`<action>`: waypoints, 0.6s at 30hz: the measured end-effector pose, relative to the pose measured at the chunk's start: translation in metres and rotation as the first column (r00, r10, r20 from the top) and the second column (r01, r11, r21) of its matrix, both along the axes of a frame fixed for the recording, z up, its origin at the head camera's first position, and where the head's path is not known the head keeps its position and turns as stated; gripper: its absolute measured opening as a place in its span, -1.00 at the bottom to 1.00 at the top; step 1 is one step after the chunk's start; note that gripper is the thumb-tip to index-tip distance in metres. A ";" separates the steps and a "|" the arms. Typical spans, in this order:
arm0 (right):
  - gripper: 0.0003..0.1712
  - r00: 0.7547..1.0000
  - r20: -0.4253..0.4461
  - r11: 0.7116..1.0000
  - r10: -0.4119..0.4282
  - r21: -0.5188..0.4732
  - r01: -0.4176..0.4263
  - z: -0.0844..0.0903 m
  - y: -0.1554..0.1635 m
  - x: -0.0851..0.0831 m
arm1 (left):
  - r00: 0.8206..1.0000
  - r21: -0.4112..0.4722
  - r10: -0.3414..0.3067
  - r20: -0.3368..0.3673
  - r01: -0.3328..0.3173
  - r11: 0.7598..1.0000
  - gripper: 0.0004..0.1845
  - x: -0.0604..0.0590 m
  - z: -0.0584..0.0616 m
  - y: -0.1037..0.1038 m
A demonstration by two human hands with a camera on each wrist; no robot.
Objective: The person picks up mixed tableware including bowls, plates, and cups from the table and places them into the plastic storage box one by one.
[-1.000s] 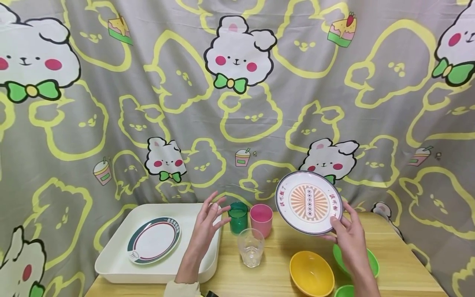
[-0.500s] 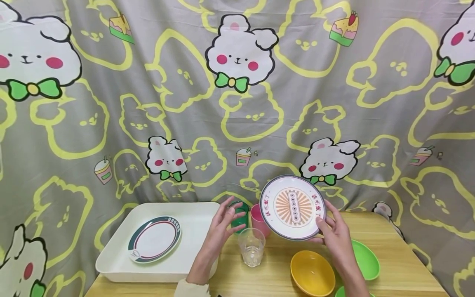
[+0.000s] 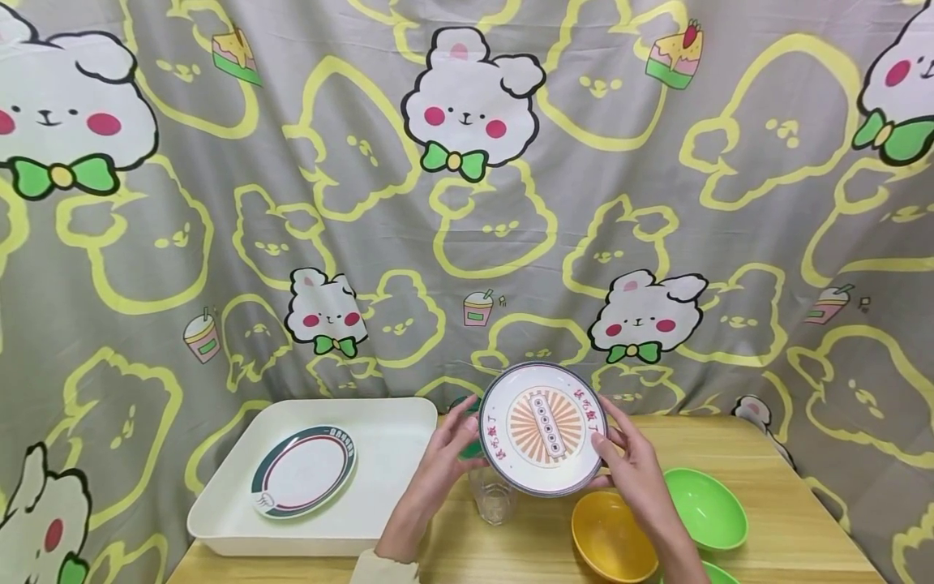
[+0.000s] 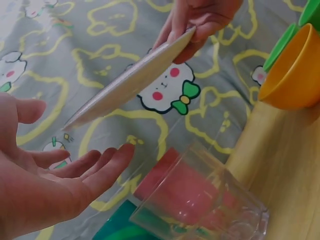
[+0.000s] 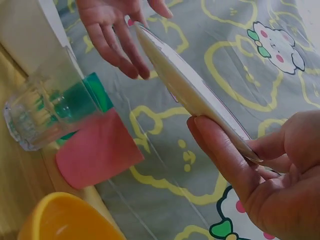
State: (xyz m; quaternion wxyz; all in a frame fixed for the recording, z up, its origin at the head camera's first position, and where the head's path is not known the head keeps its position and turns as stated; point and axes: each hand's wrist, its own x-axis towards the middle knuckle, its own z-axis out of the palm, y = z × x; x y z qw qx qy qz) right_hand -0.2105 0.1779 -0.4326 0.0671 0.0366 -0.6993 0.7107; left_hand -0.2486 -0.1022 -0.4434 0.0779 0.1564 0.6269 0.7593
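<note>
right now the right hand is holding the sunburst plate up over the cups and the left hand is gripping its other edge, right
Not quite. The right hand does hold the sunburst plate up over the cups, but the left hand is not gripping it. The left wrist view shows that hand open, fingers straight, just below the plate's free edge with a gap between them.

A white tray (image 3: 379, 519) sits at the table's left end, holding a plate with a green and red rim (image 3: 302, 471). Near the middle stand a clear glass (image 3: 492, 501), a green cup (image 5: 92, 95) and a pink cup (image 5: 97, 152). To the right lie a yellow bowl (image 3: 609, 543) and a green bowl (image 3: 706, 509). A bunny-print curtain (image 3: 467, 203) hangs behind the wooden table (image 3: 788, 527).
</note>
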 end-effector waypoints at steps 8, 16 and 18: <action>-0.34 1.000 -0.003 0.999 0.014 0.039 -0.014 -0.004 -0.014 -0.001 | 0.999 -0.016 -0.034 0.041 0.034 0.999 -0.31 0.002 -0.002 0.002; -0.36 0.999 0.019 0.998 0.039 0.039 -0.040 -0.003 -0.019 -0.001 | 0.998 -0.066 -0.029 0.051 0.032 0.997 -0.37 0.000 -0.002 -0.003; -0.37 0.999 0.022 0.999 0.032 0.041 -0.033 -0.003 -0.018 -0.001 | 0.998 -0.083 -0.027 0.052 0.031 0.996 -0.39 0.000 -0.001 -0.004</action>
